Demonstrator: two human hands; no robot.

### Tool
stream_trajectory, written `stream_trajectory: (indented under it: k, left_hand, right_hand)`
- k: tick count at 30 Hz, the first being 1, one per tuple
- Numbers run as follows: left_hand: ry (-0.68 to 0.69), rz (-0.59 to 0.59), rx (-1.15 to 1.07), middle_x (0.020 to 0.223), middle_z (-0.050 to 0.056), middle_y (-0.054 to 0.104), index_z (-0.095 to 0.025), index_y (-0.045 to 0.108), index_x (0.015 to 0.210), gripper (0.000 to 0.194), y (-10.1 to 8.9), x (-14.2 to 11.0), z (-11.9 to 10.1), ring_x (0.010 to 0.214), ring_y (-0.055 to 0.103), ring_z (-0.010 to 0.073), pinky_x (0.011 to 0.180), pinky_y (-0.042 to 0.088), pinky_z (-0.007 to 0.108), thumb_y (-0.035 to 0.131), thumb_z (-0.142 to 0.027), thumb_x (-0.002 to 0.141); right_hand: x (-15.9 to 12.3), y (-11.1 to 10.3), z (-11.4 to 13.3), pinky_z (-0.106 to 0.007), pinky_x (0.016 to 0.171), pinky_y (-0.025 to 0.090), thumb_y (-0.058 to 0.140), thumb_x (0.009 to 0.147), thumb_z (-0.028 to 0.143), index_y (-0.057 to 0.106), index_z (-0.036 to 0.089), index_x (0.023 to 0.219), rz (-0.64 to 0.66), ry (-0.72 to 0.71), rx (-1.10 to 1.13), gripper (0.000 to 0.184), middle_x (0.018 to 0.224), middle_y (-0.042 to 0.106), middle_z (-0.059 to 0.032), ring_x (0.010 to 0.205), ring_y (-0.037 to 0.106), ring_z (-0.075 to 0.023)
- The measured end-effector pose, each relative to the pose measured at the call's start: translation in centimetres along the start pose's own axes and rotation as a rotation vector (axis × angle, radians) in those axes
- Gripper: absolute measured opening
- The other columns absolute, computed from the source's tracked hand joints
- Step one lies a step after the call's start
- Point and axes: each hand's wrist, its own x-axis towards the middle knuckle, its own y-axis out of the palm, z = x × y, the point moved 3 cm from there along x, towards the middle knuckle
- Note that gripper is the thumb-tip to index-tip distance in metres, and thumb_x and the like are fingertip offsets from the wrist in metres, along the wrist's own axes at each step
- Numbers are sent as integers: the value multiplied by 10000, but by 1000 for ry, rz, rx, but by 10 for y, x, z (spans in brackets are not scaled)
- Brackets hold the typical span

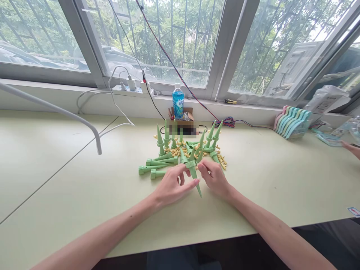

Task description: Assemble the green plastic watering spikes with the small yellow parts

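My left hand (172, 184) pinches a green cone-shaped plastic spike (194, 175), thumb near its pointed tip, fingers by its square collar. My right hand (214, 176) is closed at the collar end of the same spike, fingertips pinched on something small I cannot make out. Just beyond lies a pile of green spikes (184, 150), some standing upright, some lying flat, mixed with small yellow plastic parts (222, 161). Everything rests on a pale green table (84, 187).
A blue-labelled bottle (178, 100) stands on a small cardboard box (182, 120) behind the pile. White cable (84, 123) and power strip (132, 88) at left. Pastel plastic pieces (292, 122) and bags at right, where another person's hand (351, 148) reaches in.
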Motion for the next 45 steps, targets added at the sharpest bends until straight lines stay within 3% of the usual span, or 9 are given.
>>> stream_trajectory:
  k: [5,9,14,18,22,28,35,40,45]
  left_hand:
    - [180,-75,44,860,0,567,-190,638,945,124,2,-1,1,570,522,72,507,477,207,658,-291,876]
    - [254,-77,62,971,15,580,-276,612,1236,325,3,-3,4,581,514,63,537,486,200,571,-186,926]
    - [241,-88,101,1034,18,569,-288,618,1229,397,3,-3,6,571,504,53,548,469,207,525,-96,894]
    - [145,-120,67,1040,21,572,-237,586,1174,315,1,-1,6,578,526,59,550,463,212,540,-133,880]
    - [28,-148,-67,915,8,590,-190,550,940,60,-4,1,2,597,520,83,526,421,205,512,-233,926]
    - [-116,-17,-253,586,-30,472,-164,531,714,477,-7,2,0,520,451,100,526,370,230,379,-515,998]
    - [-133,78,-226,624,-45,473,-171,577,871,342,-6,2,-2,552,479,106,515,403,221,585,-512,898]
    - [18,27,-125,866,-2,532,-189,571,1044,246,-5,1,-4,618,540,90,502,452,198,615,-377,891]
    - [262,-26,112,1091,34,546,-257,546,1235,338,1,-3,1,601,508,57,511,448,199,582,-218,901]
  right_hand:
    - [-1,4,-1,-264,505,320,327,1027,567,423,211,647,66,56,133,530,546,410,28,500,394,-123]
    - [-3,6,-2,-256,489,323,335,1031,556,411,208,632,85,75,222,534,570,432,17,500,402,-114]
    - [-4,8,-6,-252,461,302,355,1025,558,405,208,638,92,99,263,524,586,431,14,496,381,-109]
    - [-3,6,-8,-252,451,302,372,1022,552,414,208,640,45,82,264,516,582,420,20,482,376,-105]
    - [-3,3,-9,-245,454,321,393,1027,518,436,202,653,-18,60,236,491,594,438,21,475,389,-97]
    - [-2,1,-3,-240,474,334,444,1016,492,537,188,729,7,36,182,428,566,448,29,488,423,-106]
    - [-1,3,-3,-247,511,344,460,1020,434,520,190,719,68,26,129,392,549,439,39,500,405,-108]
    - [-1,5,-3,-261,519,349,392,1037,459,377,208,615,87,5,132,491,518,377,46,481,350,-106]
    - [0,7,-4,-258,523,375,381,1032,498,421,204,595,113,53,154,528,508,422,32,481,421,-114]
